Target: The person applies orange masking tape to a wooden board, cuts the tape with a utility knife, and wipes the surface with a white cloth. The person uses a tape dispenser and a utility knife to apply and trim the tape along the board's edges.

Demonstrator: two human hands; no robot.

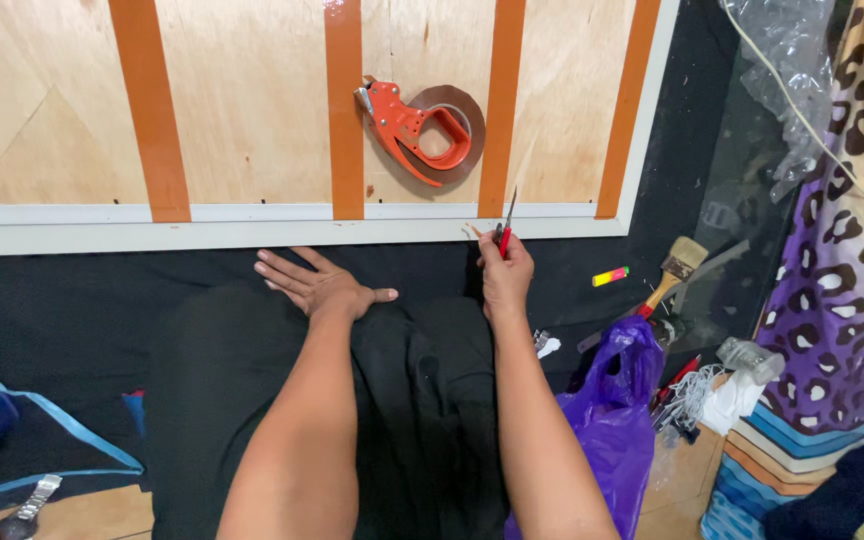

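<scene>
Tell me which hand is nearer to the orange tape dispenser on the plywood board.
Right. The right hand, gripping a red-handled cutter, sits just below the tape dispenser at the board's white edge. The left hand lies flat on the black cloth, lower and further left.

A black cloth (72, 320) covers most of the floor, with bare wood floor (82, 515) showing at the bottom left corner. At the right edge lies a leopard-print fabric (842, 300) in purple and tan, clear plastic (787, 50) above it. Light is even.
</scene>
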